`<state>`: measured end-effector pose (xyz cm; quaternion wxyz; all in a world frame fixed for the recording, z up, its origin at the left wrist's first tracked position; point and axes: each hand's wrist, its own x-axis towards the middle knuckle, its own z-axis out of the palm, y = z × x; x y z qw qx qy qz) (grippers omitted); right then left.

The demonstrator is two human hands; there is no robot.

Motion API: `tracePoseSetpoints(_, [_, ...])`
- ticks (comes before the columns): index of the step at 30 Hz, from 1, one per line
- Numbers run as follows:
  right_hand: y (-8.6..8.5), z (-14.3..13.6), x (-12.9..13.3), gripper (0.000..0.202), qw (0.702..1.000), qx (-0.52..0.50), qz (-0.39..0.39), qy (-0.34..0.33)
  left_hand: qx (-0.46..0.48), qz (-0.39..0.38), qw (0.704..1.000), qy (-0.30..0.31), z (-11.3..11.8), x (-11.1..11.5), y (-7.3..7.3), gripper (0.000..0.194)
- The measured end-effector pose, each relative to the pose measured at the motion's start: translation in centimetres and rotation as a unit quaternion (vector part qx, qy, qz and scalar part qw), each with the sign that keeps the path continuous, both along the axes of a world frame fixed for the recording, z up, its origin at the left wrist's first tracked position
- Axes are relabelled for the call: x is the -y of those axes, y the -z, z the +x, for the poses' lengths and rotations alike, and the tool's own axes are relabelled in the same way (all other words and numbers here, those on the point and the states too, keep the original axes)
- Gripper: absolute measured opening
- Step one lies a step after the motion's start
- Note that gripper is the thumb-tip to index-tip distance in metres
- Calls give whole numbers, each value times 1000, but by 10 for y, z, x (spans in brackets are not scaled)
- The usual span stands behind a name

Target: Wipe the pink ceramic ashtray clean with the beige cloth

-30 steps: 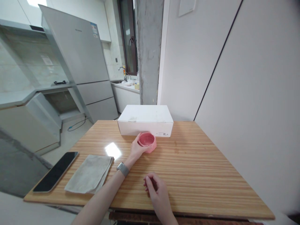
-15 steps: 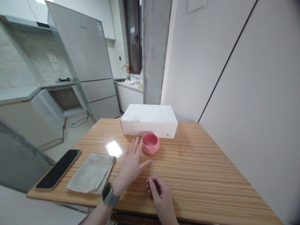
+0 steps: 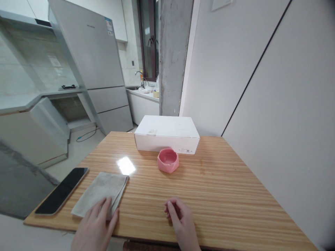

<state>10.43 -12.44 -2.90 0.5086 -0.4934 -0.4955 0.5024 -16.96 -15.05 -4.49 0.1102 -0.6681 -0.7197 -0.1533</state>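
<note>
My left hand [image 3: 95, 223] lies over the near edge of a folded grey cloth [image 3: 98, 190], fingers spread and touching it. On the wooden table [image 3: 222, 195], my right hand [image 3: 181, 219] rests loosely curled near the front edge, thumb against the fingers, and nothing shows in it. A pink faceted bowl [image 3: 168, 166] stands farther back, apart from both hands, and appears empty inside.
Behind the bowl is a closed white box [image 3: 167, 134]. A dark-screened phone [image 3: 62, 191] lies left of the cloth. A white wall [image 3: 261, 104] borders the table's right side, and a fridge [image 3: 96, 62] stands beyond it.
My left hand has moved back from beside the pink bowl, down and left, onto the cloth. My right hand keeps its curled pose. The view has shifted slightly.
</note>
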Motion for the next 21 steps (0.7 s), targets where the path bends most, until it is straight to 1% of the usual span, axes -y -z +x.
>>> tracePoseSetpoints(3, [-3, -1, -4, 40, 997, -64, -11, 36, -3, -35, 999, -29, 10, 3, -5, 44])
tracePoseSetpoints(6, [-4, 2, -11, 41, 987, -135, -29, 83, -2, -66, 997, -38, 29, -1, -18, 40])
tracePoseSetpoints(8, [-6, 5, -15, 41, 976, -189, -56, 94, 4, -71, 996, -46, 44, -7, -27, 38])
tracePoseSetpoints(10, [-9, 9, -16, 39, 956, -263, -106, 80, 12, -45, 998, -44, 61, -15, -33, 35])
tracePoseSetpoints(11, [-12, 10, -16, 37, 941, -304, -138, 61, 16, -16, 999, -25, 71, -18, -34, 33])
tracePoseSetpoints(13, [-20, 12, -14, 37, 903, -377, -204, -4, 31, 62, 997, 45, 92, -21, -34, 30])
tracePoseSetpoints(15, [-27, 11, -13, 38, 868, -428, -243, -67, 58, 138, 982, 118, 116, -21, -33, 28])
tracePoseSetpoints(16, [-29, 10, -13, 36, 856, -443, -252, -85, 77, 159, 972, 152, 128, -19, -32, 27])
tracePoseSetpoints(18, [-33, 8, -14, 30, 848, -461, -249, -79, 115, 186, 955, 202, 151, -15, -31, 27])
tracePoseSetpoints(19, [-34, 7, -15, 29, 851, -462, -243, -61, 130, 195, 946, 223, 161, -13, -30, 27])
tracePoseSetpoints(21, [-34, 8, -18, 30, 865, -444, -232, -21, 145, 182, 931, 282, 177, -9, -28, 27])
